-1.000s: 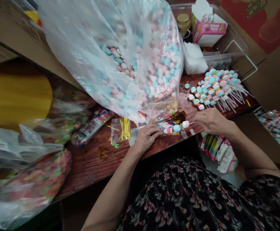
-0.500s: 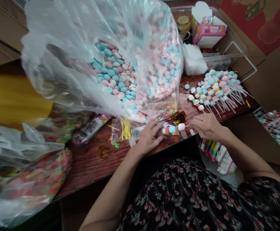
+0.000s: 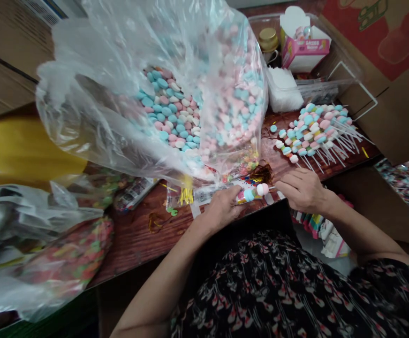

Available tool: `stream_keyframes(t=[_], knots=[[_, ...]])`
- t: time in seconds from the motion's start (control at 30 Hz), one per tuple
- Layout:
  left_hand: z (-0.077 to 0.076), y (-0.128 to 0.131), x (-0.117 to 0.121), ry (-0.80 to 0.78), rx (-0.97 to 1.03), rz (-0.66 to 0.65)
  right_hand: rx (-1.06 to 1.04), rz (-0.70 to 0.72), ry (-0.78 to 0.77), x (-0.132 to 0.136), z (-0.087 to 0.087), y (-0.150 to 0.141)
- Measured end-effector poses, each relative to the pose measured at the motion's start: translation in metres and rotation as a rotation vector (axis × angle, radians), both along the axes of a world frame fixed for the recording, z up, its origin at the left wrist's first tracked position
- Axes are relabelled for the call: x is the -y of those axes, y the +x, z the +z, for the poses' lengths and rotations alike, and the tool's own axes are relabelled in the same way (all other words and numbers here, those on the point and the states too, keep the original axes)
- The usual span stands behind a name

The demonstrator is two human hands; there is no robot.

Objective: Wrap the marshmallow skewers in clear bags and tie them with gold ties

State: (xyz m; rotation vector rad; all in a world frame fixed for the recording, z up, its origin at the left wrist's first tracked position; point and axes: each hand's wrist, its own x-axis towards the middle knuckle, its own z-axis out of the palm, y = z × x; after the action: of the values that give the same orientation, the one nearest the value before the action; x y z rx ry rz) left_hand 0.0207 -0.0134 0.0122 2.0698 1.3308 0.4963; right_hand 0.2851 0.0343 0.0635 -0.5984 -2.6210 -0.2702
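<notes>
Between my hands lies a candy skewer [image 3: 249, 195], with blue, pink and white candies in a row on a white stick. My right hand [image 3: 301, 188] is closed, pinching the stick at its right end. At the other end, my left hand [image 3: 224, 205] has its fingers closed over the skewer's tip; its fingertips are partly hidden. Printed plastic packets [image 3: 208, 193] lie under and beside that hand. Just behind the skewer is a clump of brown-gold twist ties [image 3: 262, 173].
A big clear bag [image 3: 120, 155] of pastel candies stands behind. Finished-looking skewers [image 3: 317, 129] are piled at right, before a clear plastic bin [image 3: 319, 91]. Yellow ties [image 3: 186, 193] and a bag of gummy-like sweets [image 3: 71, 253] lie left. A carton [image 3: 397, 202] sits lower right.
My left hand's spread fingers have closed in over the skewer's left end. The skewer has shifted slightly left and down, with my right hand still on its stick. The view has shifted a little.
</notes>
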Motion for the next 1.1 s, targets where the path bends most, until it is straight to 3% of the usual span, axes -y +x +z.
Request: stream_keyframes(t=[0.23, 0.57, 0.7, 0.83, 0.93, 1.1], knots=[[0.001, 0.008, -0.005, -0.107, 0.136, 0.061, 0.037, 0.141, -0.012, -0.002, 0.006, -0.007], [0.008, 0.004, 0.002, -0.028, -0.225, 0.127, 0.023, 0.074, 0.031, -0.011, 0.015, -0.015], [0.011, 0.001, 0.002, -0.195, -0.117, 0.096, 0.018, 0.168, 0.113, -0.012, 0.015, -0.014], [0.016, -0.006, 0.003, -0.478, 0.113, -0.055, 0.042, 0.235, 0.175, -0.014, 0.018, -0.008], [0.020, -0.009, 0.004, -0.637, 0.299, -0.082, 0.050, 0.281, 0.198, -0.016, 0.021, -0.002], [0.022, -0.004, 0.003, -0.608, 0.368, -0.039, 0.029, 0.327, 0.192, -0.013, 0.022, -0.002]])
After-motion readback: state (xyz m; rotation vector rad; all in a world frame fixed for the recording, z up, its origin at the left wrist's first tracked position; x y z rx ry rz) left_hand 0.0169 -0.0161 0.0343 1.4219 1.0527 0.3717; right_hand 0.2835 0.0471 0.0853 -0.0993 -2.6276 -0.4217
